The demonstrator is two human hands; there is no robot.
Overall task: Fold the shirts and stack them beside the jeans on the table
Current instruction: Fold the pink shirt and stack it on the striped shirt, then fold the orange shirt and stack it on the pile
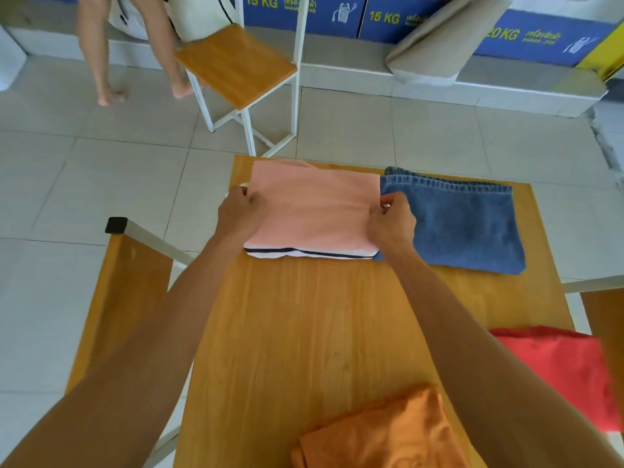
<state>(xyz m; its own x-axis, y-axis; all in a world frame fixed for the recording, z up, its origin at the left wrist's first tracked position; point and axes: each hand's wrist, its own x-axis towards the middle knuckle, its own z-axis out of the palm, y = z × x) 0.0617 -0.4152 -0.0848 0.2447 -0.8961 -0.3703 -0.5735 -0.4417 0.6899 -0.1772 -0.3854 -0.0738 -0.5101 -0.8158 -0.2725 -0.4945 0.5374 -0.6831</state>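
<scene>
A folded pink shirt (312,207) lies flat at the far end of the wooden table (304,332), on top of a white garment with dark stripes (304,254). Its right edge touches the folded blue jeans (462,224). My left hand (238,214) pinches the pink shirt's left edge. My right hand (391,221) pinches its right edge, beside the jeans. A crumpled orange shirt (378,434) lies at the near edge of the table. A red shirt (567,369) lies at the right, partly behind my right forearm.
A wooden chair with a white frame (236,62) stands on the tiled floor beyond the table. A person's bare legs (101,55) are at the far left. Another chair back (135,292) is at the table's left side. Blue washing machine panels (337,11) line the back wall.
</scene>
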